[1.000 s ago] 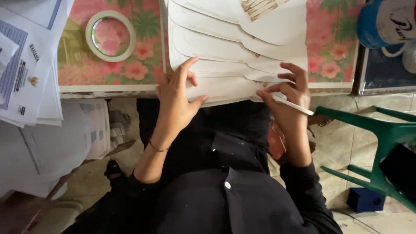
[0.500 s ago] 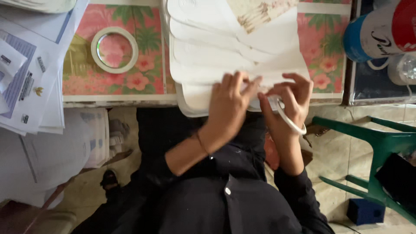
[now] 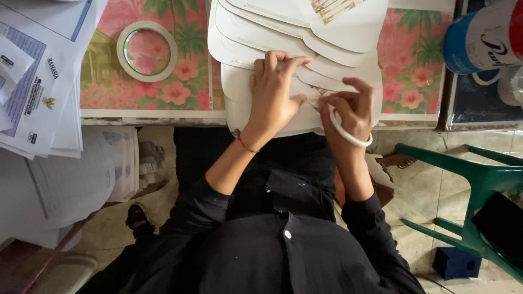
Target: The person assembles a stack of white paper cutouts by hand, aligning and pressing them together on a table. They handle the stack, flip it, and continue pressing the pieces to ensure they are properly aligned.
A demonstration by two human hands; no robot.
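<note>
A fanned stack of white, rounded card cut-outs (image 3: 338, 32) lies on the table with the floral cloth (image 3: 414, 60), overhanging its near edge. My left hand (image 3: 275, 92) lies palm down on the lower cards, thumb pointing to the right. My right hand (image 3: 348, 106) is just beside it, fingertips pinched together on the card surface close to the left thumb. A thin white tape ring (image 3: 351, 136) hangs around my right hand. What the fingertips pinch is too small to tell.
A wider roll of tape (image 3: 146, 50) lies on the cloth to the left. Printed papers (image 3: 38, 87) cover the left table end, with more sheets (image 3: 71, 179) below. A blue-and-white mug (image 3: 479, 38) stands right. A green plastic chair (image 3: 479, 179) and a small blue box (image 3: 455, 262) are on the tiled floor.
My left hand has slid from the stack's near edge up onto the cards. My right hand has closed in beside it, fingers now pinched on the card surface.
</note>
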